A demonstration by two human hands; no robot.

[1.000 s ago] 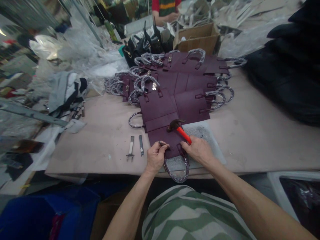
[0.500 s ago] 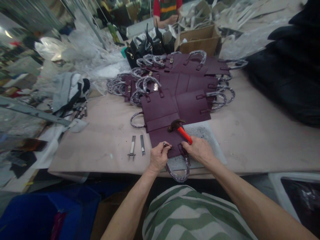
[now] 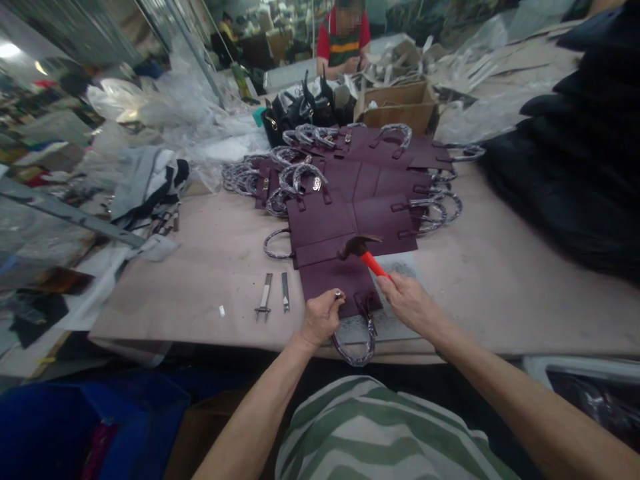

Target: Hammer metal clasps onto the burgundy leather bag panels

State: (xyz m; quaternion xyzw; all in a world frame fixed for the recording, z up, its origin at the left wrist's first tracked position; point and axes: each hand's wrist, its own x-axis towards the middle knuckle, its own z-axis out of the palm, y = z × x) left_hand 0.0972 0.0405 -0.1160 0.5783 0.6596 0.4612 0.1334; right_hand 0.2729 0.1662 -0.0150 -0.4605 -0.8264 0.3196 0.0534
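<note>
My right hand (image 3: 411, 301) grips the orange handle of a claw hammer (image 3: 359, 247), its dark head raised over a maroon leather bag panel (image 3: 333, 277). Between the fingers of my left hand (image 3: 321, 316) is a small metal punch (image 3: 338, 295), standing roughly upright on the panel near one handle mount; its lower end is hidden by my fingers. The panel's plastic-wrapped handle (image 3: 357, 360) hangs over the table's front edge. Under the panel lies a grey-white speckled slab (image 3: 400, 267). Two metal tools rest to the left: a pronged one (image 3: 263, 300) and a flat narrow one (image 3: 285, 293).
More maroon bag panels (image 3: 380, 220) with wrapped handles are heaped behind. Beyond them stand black bags (image 3: 300, 107) and a cardboard box (image 3: 397, 107). A black pile (image 3: 565, 167) rises at the right. A person in a red-sleeved top (image 3: 345, 43) sits across the table (image 3: 200, 280).
The hammer has lifted a little and shifted right with my right hand. My left hand keeps the punch at nearly the same spot. The camera view has tilted up slightly.
</note>
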